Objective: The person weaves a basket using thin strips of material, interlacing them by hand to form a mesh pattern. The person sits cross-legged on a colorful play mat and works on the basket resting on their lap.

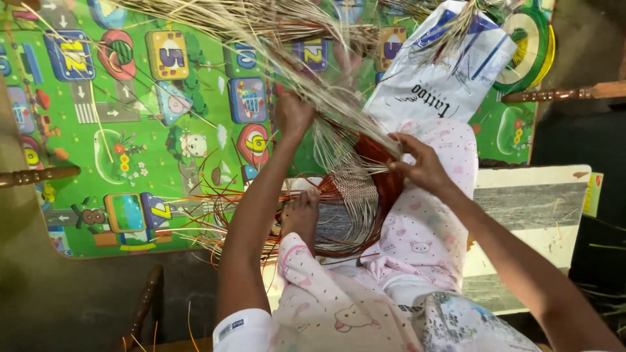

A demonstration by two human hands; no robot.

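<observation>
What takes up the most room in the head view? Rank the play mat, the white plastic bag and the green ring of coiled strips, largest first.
1. Play mat, by far the largest.
2. White plastic bag.
3. Green ring of coiled strips, smallest and partly hidden behind the bag, so its full size is unsure.

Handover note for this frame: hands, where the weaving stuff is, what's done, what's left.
Left hand: gripping the bundle of pale straw strands that fans up from the work.
Right hand: pinching the reddish-brown rim of the woven piece, where the strands meet it.
Woven piece: held over the lap; a foot rests by its lower edge. Loose reddish strands spread over the green play mat. A white plastic bag lies behind.
Done: a small checkered patch is woven at the centre.
Left: most strands hang loose and unwoven.
</observation>
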